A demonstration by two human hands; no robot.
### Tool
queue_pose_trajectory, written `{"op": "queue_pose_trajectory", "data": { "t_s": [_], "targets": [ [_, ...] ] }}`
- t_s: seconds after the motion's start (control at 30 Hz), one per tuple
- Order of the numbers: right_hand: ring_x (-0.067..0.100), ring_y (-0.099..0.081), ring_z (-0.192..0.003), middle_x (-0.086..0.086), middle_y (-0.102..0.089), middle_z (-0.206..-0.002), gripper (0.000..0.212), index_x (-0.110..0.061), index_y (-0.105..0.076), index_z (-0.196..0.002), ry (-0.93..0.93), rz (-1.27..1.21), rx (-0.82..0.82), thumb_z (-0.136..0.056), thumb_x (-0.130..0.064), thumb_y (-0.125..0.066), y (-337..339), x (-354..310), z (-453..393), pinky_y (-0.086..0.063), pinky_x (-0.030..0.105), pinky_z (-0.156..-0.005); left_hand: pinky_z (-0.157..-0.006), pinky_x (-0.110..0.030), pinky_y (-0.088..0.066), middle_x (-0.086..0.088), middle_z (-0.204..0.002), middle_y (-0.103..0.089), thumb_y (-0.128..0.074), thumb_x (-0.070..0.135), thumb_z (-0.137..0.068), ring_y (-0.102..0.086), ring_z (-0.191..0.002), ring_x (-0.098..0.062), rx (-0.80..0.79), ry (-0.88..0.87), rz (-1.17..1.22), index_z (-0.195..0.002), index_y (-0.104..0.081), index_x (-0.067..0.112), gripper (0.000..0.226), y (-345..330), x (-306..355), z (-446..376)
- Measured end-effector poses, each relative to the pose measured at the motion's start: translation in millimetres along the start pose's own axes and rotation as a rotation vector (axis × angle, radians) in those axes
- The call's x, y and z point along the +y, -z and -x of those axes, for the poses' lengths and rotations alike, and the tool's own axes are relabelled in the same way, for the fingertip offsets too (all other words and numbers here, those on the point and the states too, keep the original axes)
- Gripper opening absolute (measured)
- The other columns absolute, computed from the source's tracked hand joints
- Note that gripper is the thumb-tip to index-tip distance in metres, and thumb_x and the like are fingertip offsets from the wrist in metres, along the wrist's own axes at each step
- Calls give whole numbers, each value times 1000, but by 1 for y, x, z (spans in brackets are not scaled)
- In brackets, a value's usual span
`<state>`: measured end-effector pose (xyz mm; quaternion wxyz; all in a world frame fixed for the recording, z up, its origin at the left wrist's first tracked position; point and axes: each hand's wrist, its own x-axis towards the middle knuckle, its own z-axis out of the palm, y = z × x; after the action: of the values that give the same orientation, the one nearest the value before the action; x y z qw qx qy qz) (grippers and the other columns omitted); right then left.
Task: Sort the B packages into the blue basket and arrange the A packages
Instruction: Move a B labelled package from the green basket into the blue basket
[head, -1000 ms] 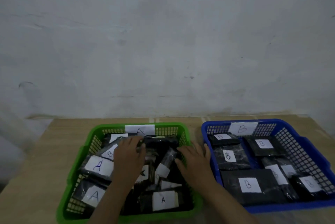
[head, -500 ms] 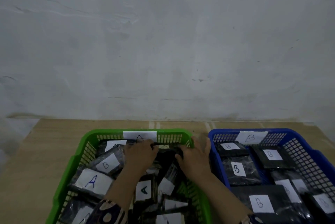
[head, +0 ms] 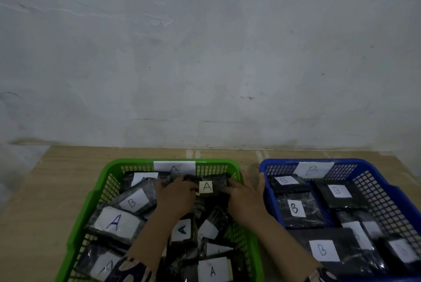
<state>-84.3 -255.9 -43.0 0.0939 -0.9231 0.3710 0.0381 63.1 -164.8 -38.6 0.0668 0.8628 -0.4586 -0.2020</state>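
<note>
Both hands grip 1 black A package point(head: 208, 187) at the far edge of the green basket point(head: 91, 199): left hand point(head: 176, 195) on its left end, right hand point(head: 245, 197) on its right. A B package point(head: 134, 200) lies near that basket's far-left corner. The blue basket point(head: 387, 181), beside it on the counter point(head: 45, 179), holds B packages point(head: 296, 210).
</note>
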Motion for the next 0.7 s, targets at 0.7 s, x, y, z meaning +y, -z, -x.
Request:
{"op": "queue_pose_trajectory", "data": {
  "t_s": [0.7],
  "targets": [
    [15,5,-143,-10,-19,-151,40,-30,-35,-134,-90,-213,133,-95,-20,-33,0,3,38,17,47,-111,-77,-25,-37,-5,-107,-56,-51,21,-91,-47,-93,-15,316,-6,638,-111,-55,14,22,13,-26,32]
  ]
}}
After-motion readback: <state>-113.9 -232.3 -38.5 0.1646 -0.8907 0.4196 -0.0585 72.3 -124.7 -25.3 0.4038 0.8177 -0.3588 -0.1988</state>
